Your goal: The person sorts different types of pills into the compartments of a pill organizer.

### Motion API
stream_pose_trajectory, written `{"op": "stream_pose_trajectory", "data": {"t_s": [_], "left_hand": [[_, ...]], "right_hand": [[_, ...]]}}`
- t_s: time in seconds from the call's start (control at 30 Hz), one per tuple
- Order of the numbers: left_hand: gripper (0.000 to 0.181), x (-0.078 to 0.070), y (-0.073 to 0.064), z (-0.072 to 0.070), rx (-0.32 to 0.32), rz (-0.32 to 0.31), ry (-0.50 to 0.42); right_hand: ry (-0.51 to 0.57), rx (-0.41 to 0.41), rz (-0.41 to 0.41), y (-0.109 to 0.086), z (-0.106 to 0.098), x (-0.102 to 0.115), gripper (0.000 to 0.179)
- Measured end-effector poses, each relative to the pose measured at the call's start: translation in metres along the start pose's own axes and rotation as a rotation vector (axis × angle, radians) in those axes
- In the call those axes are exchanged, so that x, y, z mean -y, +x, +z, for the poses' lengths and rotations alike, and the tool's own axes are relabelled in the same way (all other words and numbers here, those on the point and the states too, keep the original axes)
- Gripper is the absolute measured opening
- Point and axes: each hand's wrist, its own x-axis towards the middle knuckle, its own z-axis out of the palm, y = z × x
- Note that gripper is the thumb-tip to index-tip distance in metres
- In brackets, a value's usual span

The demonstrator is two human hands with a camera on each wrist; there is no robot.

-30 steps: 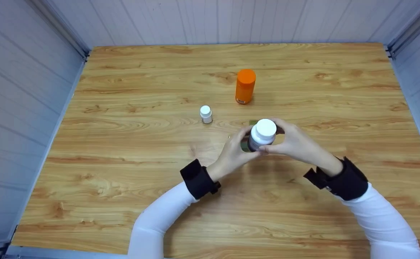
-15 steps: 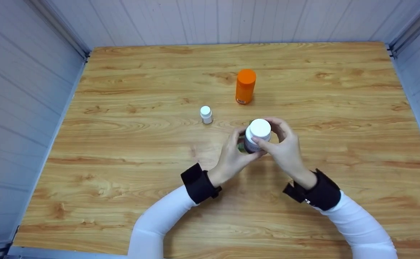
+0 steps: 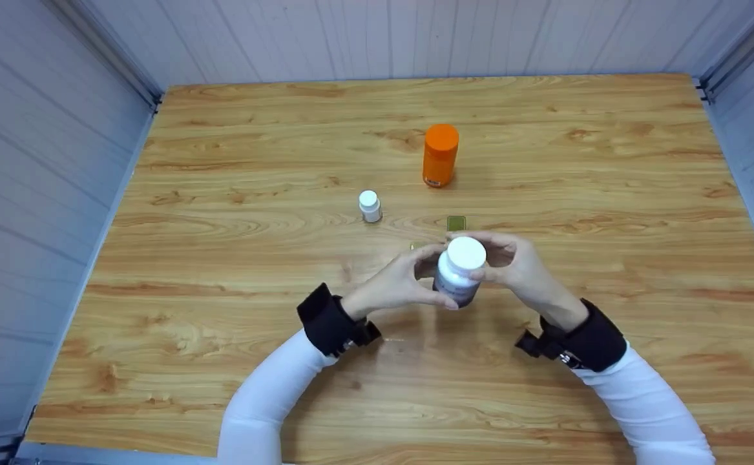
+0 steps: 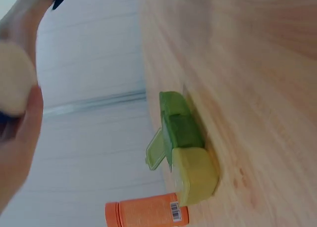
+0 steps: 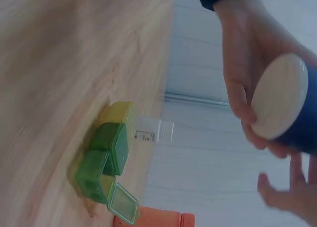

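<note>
In the head view a white-capped pill bottle (image 3: 457,282) is held up over the table between the hands. My left hand (image 3: 399,281) grips it from the left, thumb across its near side. My right hand (image 3: 522,265) has its thumb on the bottle's shoulder and its fingers curved round behind. The right wrist view shows the pale base and dark blue lower body of the bottle (image 5: 282,96). Below stands a small pill box (image 5: 106,148) with green and yellow compartments; one green lid (image 5: 124,203) is flipped up. Bottle and hands hide most of the box from above.
A tall orange bottle (image 3: 440,155) stands upright toward the back of the wooden table (image 3: 221,258). Left of it and nearer is a small white bottle (image 3: 370,206). Pale panelled walls rise at the back and on both sides.
The pill bottle has come toward me and a little left. My right hand turned at its neck, thumb going onto the cap and back to the shoulder. The green lid shows more.
</note>
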Motion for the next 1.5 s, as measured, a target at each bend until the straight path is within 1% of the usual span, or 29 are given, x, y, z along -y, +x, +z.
{"op": "stream_pose_trajectory", "data": {"t_s": [0.1,0.2,0.23,0.3,0.37,0.4,0.43,0.5,0.57,0.63,0.73,0.77,0.83,0.9,0.93,1.0,1.03,1.1,1.13,1.23,1.33,1.4,1.5], "left_hand": [[0.069,-0.002,0.000,-0.006,0.135,-0.011,-0.040],[0.068,-0.003,0.001,-0.008,0.224,-0.010,-0.077],[0.068,-0.003,0.001,-0.008,0.243,-0.011,-0.089],[0.068,-0.004,0.001,-0.009,0.267,-0.022,-0.117],[0.068,-0.004,0.001,-0.010,0.262,-0.030,-0.127],[0.066,-0.004,0.000,-0.010,0.244,-0.031,-0.114],[0.066,-0.005,-0.001,-0.011,0.209,-0.032,-0.076],[0.063,-0.006,-0.002,-0.010,0.113,-0.009,0.025],[0.061,-0.009,-0.005,-0.008,-0.013,0.043,0.152],[0.061,-0.011,-0.007,-0.005,-0.145,0.104,0.283],[0.059,-0.012,-0.009,0.002,-0.294,0.211,0.431],[0.059,-0.012,-0.009,0.004,-0.330,0.236,0.474],[0.059,-0.011,-0.009,0.009,-0.385,0.273,0.555],[0.058,-0.010,-0.010,0.012,-0.408,0.294,0.609],[0.058,-0.009,-0.010,0.013,-0.409,0.296,0.617],[0.058,-0.007,-0.010,0.014,-0.388,0.287,0.597],[0.058,-0.006,-0.010,0.014,-0.369,0.278,0.566],[0.059,-0.006,-0.010,0.011,-0.312,0.245,0.464],[0.059,-0.006,-0.010,0.009,-0.280,0.218,0.404],[0.063,-0.006,-0.011,0.002,-0.176,0.106,0.235],[0.064,-0.006,-0.011,-0.003,-0.072,0.000,0.115],[0.065,-0.006,-0.011,-0.005,-0.008,-0.033,0.052],[0.063,-0.004,-0.008,-0.006,0.090,-0.041,-0.046]], "right_hand": [[0.058,0.170,0.006,0.001,-0.006,-0.002,0.048],[0.101,0.280,-0.014,0.004,-0.010,-0.005,0.048],[0.114,0.301,-0.021,0.005,-0.010,-0.006,0.048],[0.142,0.320,-0.030,0.005,-0.011,-0.008,0.046],[0.176,0.303,-0.026,0.005,-0.011,-0.009,0.046],[0.188,0.281,-0.033,0.005,-0.011,-0.009,0.046],[0.194,0.249,-0.047,0.004,-0.010,-0.010,0.047],[0.181,0.161,-0.093,0.002,-0.008,-0.009,0.048],[0.119,0.052,-0.159,-0.001,-0.004,-0.008,0.050],[0.022,-0.059,-0.232,-0.004,0.000,-0.008,0.050],[-0.088,-0.203,-0.276,-0.007,0.008,-0.008,0.049],[-0.102,-0.241,-0.279,-0.008,0.011,-0.008,0.048],[-0.099,-0.298,-0.269,-0.009,0.016,-0.008,0.045],[-0.086,-0.339,-0.249,-0.009,0.019,-0.008,0.042],[-0.080,-0.350,-0.242,-0.010,0.020,-0.008,0.042],[-0.070,-0.357,-0.231,-0.010,0.021,-0.008,0.041],[-0.064,-0.350,-0.228,-0.010,0.020,-0.007,0.041],[-0.046,-0.314,-0.221,-0.011,0.018,-0.007,0.042],[-0.030,-0.287,-0.212,-0.012,0.016,-0.006,0.043],[0.031,-0.177,-0.180,-0.013,0.010,-0.006,0.044],[0.079,-0.051,-0.155,-0.012,0.003,-0.007,0.045],[0.105,0.032,-0.148,-0.010,-0.002,-0.008,0.046],[0.129,0.135,-0.140,-0.007,-0.008,-0.011,0.045]]}}
